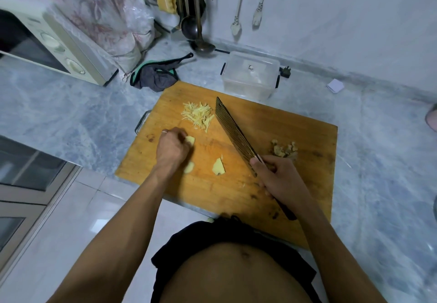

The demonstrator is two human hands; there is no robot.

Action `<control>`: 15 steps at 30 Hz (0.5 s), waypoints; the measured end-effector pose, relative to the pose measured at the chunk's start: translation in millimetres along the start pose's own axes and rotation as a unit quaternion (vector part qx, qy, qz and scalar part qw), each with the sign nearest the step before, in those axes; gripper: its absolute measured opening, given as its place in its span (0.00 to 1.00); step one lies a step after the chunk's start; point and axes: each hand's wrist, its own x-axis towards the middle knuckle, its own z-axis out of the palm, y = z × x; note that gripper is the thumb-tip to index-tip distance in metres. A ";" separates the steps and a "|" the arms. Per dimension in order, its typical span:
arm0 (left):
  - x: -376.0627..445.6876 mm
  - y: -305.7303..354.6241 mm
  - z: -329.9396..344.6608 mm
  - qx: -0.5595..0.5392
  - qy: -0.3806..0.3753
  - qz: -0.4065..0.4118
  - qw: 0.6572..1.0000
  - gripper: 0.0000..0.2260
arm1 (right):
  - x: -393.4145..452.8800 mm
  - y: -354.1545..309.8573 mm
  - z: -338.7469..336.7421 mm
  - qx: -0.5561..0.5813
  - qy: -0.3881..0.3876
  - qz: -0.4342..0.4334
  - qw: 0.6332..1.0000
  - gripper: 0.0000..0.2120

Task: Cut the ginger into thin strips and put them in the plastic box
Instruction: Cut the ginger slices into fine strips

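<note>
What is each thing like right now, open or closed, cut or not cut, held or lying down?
Plastic box: lid on, closed.
Ginger strips: cut, piled on cutting board.
Ginger slice: uncut, lying flat.
Ginger piece: held by left hand.
Cleaver: gripped by right hand.
Ginger peels: heaped aside.

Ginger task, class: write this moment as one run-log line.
left hand: holds ginger piece | right hand: grips knife, blade raised | strips: piled on board | box: lidded
</note>
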 end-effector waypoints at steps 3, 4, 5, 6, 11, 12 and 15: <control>-6.3 6.4 -8.4 -0.054 -0.007 -0.006 0.998 0.08 | 1.0 1.3 1.8 -0.010 0.000 -0.007 1.000 0.20; -10.8 8.8 -10.7 -0.085 -0.004 -0.011 0.996 0.09 | 1.0 2.3 2.1 -0.008 -0.001 -0.009 1.000 0.20; -15.8 10.6 -11.3 -0.119 -0.001 -0.022 0.993 0.09 | 0.6 3.7 1.6 -0.007 -0.001 -0.012 1.000 0.20; -22.4 12.4 -10.7 -0.152 -0.002 -0.035 0.988 0.10 | 0.0 5.4 0.8 -0.008 0.001 -0.014 1.000 0.19; -68.8 25.9 17.7 -0.316 -0.089 -0.101 0.939 0.10 | -6.8 13.6 -4.6 0.012 -0.002 -0.015 1.000 0.16; -75.2 27.9 26.3 -0.319 -0.090 -0.098 0.938 0.09 | -7.6 15.9 -5.1 0.014 -0.006 -0.013 1.000 0.17; -83.7 27.9 43.4 -0.208 -0.044 -0.049 0.976 0.08 | -10.2 21.4 -4.7 0.000 -0.020 -0.015 1.000 0.20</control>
